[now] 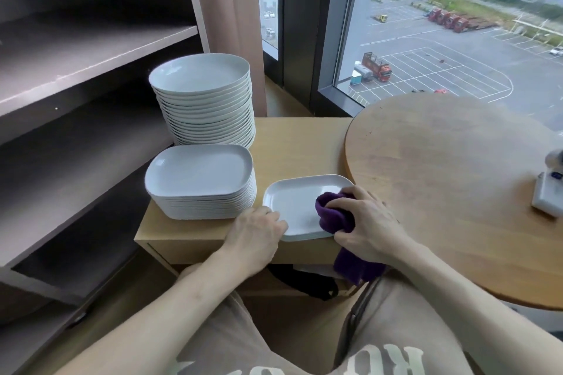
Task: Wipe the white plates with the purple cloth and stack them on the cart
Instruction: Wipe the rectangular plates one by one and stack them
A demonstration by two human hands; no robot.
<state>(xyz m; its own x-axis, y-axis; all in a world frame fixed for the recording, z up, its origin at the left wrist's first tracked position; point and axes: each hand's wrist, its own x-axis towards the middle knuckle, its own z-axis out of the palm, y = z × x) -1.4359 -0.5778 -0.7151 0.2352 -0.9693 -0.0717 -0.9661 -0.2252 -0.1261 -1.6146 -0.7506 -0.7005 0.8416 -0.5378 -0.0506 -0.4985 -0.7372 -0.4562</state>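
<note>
Plate [292, 202] sits flat on cart [304, 143] top, near front edge, right of the low stack [201, 183]. Right hand [370, 227] on the plate's right half, fingers curled tight around bunched purple cloth [333, 215]; the cloth's tail hangs off the cart front below the wrist. Left hand [259, 234] at the plate's near-left rim, fingers bent over the edge, holding it. Tall stack [207, 106] behind the low one, both at cart left. Round tabletop [441, 176] overlaps cart's right side.
</note>
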